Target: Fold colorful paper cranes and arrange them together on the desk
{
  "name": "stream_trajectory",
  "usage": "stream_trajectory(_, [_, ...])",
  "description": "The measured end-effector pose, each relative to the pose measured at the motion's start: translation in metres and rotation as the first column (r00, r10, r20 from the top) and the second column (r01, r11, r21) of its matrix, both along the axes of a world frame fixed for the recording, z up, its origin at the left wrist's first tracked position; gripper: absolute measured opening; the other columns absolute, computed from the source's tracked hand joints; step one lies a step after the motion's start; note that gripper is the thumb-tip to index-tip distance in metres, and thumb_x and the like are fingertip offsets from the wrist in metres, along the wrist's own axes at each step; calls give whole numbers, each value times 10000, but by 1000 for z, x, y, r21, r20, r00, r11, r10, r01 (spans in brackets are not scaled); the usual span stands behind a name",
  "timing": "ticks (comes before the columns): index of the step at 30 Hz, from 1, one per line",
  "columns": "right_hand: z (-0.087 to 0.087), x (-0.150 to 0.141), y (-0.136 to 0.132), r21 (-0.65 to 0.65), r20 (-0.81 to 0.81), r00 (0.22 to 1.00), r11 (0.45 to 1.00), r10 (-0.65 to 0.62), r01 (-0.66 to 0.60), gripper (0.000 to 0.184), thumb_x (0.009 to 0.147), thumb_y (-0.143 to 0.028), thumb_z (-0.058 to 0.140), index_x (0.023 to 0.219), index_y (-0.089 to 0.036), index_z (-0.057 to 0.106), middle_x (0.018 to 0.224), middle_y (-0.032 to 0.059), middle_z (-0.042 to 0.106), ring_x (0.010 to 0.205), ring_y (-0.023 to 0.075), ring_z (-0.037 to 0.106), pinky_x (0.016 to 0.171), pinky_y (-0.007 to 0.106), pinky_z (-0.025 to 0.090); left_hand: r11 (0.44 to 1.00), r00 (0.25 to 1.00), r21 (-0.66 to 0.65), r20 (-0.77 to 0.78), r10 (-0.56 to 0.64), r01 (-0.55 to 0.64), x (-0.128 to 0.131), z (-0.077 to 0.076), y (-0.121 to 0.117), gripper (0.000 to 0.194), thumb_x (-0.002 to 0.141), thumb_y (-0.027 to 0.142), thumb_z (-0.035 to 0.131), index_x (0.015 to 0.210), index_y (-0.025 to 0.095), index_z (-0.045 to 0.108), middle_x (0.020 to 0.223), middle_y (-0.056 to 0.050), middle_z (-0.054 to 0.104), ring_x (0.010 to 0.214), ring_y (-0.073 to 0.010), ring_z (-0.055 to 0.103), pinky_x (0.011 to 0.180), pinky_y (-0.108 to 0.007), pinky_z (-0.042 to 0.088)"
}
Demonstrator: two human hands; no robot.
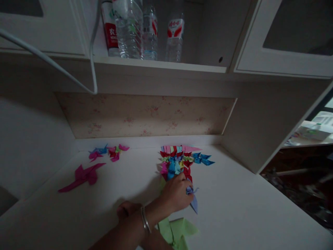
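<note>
My left hand (178, 192), with a silver bangle on the wrist, reaches across to the right and is closed on a small purple-blue paper crane (191, 191). Just beyond its fingers stand tight rows of folded paper cranes (173, 166) in red, blue, green and pink. Under the left forearm my right hand (127, 210) crosses to the left, its fingers curled; whatever it may hold is hidden. A large light green folded paper piece (178, 231) lies in front, partly covered by my arm.
Left on the white desktop (223, 205) lie a big magenta paper crane (83, 177) and small colourful cranes (114, 152). Overhead, plastic bottles (130, 31) stand on a shelf, and a white cable (59, 69) hangs down. A side panel (270, 121) bounds the right.
</note>
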State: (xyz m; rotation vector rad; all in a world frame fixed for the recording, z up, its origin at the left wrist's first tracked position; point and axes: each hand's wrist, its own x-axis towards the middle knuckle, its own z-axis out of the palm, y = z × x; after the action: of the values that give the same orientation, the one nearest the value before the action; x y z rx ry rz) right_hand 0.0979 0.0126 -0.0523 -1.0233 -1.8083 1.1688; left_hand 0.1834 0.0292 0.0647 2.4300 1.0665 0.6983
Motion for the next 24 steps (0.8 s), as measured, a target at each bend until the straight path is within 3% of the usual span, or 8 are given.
stream_trajectory(4, [6,4,-5,163,191,981,987,-20,-11,92,800,-199,531,777,-202,620,643,-24,533,553,118,438,511,226,334,994,957,-61,270,106,-93,-42,17,-8,169,835,273,540,862,250,706,836,-14,635,772,-162,589,729,-255,453])
stream_trajectory(7, [18,7,-11,208,195,981,977,-4,-38,148,783,-127,505,825,-193,631,774,18,627,668,151,535,594,233,382,951,843,-240,454,288,-196,-89,13,-8,172,832,301,549,822,204,690,714,-3,619,642,-143,544,597,-236,426])
stream_trajectory(9, [27,7,-14,213,195,980,977,-26,-16,204,792,-96,466,816,-186,648,805,33,662,698,156,569,625,232,388,872,713,-419,528,461,-254,-124,3,-8,175,782,347,616,797,181,669,645,12,589,589,-128,510,534,-219,396])
stream_trajectory(12, [39,6,-18,209,205,976,977,-69,25,225,817,-115,464,784,-193,672,761,16,685,673,136,586,624,210,381,724,484,-659,574,660,-205,-173,-20,-15,215,737,377,651,813,177,628,489,86,411,418,-66,318,388,-185,241])
stream_trajectory(15, [49,5,-19,201,206,974,978,-98,56,229,852,-173,470,813,-219,691,760,-8,691,686,123,599,638,193,386,635,361,-757,556,749,-152,-210,-42,-24,264,716,400,670,852,186,596,459,125,281,394,-42,199,375,-170,155])
stream_trajectory(19, [55,3,-18,131,213,971,988,-108,81,264,856,-163,440,803,-226,691,741,-27,686,670,109,606,613,177,391,573,344,-809,505,791,-130,-231,-59,-28,311,678,428,689,834,181,585,448,139,239,391,-32,143,372,-174,100])
stream_trajectory(22, [55,0,-17,103,245,961,989,-128,105,265,845,-165,437,779,-223,688,712,-31,677,645,109,601,589,177,392,558,411,-822,473,780,-114,-233,-59,-24,311,667,420,692,827,172,591,429,137,265,377,-27,152,369,-180,85])
stream_trajectory(24, [55,-3,-16,102,269,953,988,-141,117,245,831,-170,455,800,-230,690,744,-32,690,670,110,613,616,178,404,537,405,-839,461,789,-90,-234,-57,-21,305,654,406,699,815,173,586,417,138,271,370,-25,154,368,-182,77])
